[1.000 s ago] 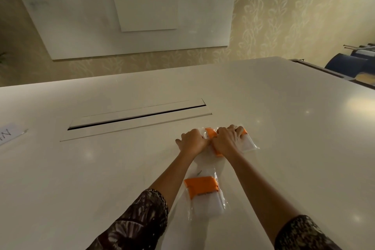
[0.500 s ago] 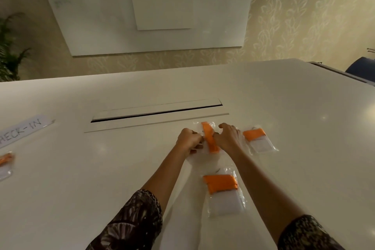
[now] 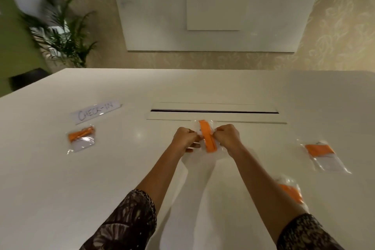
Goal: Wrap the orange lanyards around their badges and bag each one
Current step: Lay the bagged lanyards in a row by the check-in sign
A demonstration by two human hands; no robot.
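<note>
Both hands hold one clear plastic bag with an orange lanyard-wrapped badge (image 3: 206, 136) just above the white table, near the slot. My left hand (image 3: 185, 138) pinches the bag's left side and my right hand (image 3: 226, 137) pinches its right side. The orange band stands on edge between them. Three other bagged badges lie flat on the table: one at the left (image 3: 81, 138), one at the right (image 3: 322, 156), and one partly hidden behind my right forearm (image 3: 291, 192).
A paper sign reading CHECK-IN (image 3: 95, 111) lies at the left. A long cable slot with a flap (image 3: 215, 111) runs across the white table (image 3: 60, 189) just beyond my hands. A potted plant (image 3: 60, 34) stands past the table's far left corner.
My view has swung left, bringing the sign and the left bagged badge into sight. My hands lifted the bag away from the right-hand badge and now hold it nearer the slot.
</note>
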